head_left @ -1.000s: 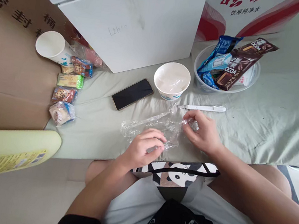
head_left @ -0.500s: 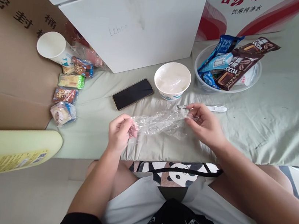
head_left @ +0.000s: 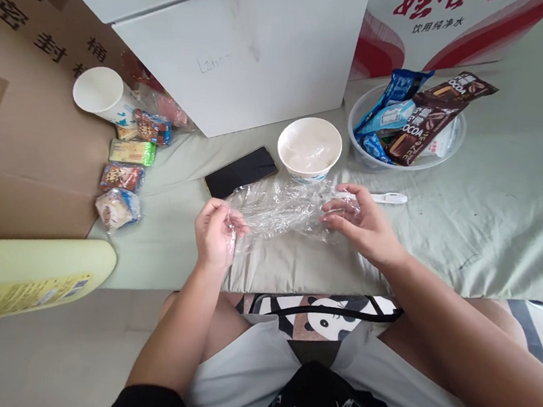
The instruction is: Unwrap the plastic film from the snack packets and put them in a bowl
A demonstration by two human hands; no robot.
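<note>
A crumpled sheet of clear plastic film (head_left: pixel 280 213) stretches between my two hands, above the green cloth. My left hand (head_left: pixel 214 229) pinches its left end, with some film draped over the fingers. At the right end, my right hand (head_left: pixel 366 227) has its fingers and thumb apart, the fingertips touching or just inside the film's edge. Behind the film stands a white paper bowl (head_left: pixel 310 147) with what looks like clear plastic in it. A white-handled utility knife (head_left: pixel 393 198) lies just beyond my right hand, its front part hidden.
A black phone (head_left: pixel 241 171) lies left of the bowl. At the back right, a clear plastic tub (head_left: pixel 454 148) holds several wrapped snacks. More snacks (head_left: pixel 122 178) and a tipped paper cup (head_left: pixel 102 95) line the cardboard box (head_left: pixel 31 149). A white box (head_left: pixel 273 49) stands behind.
My right hand's fingers have spread apart from their pinch on the film. The film has gone from a taut strip to a looser, wider bunch, and now covers part of the phone's edge.
</note>
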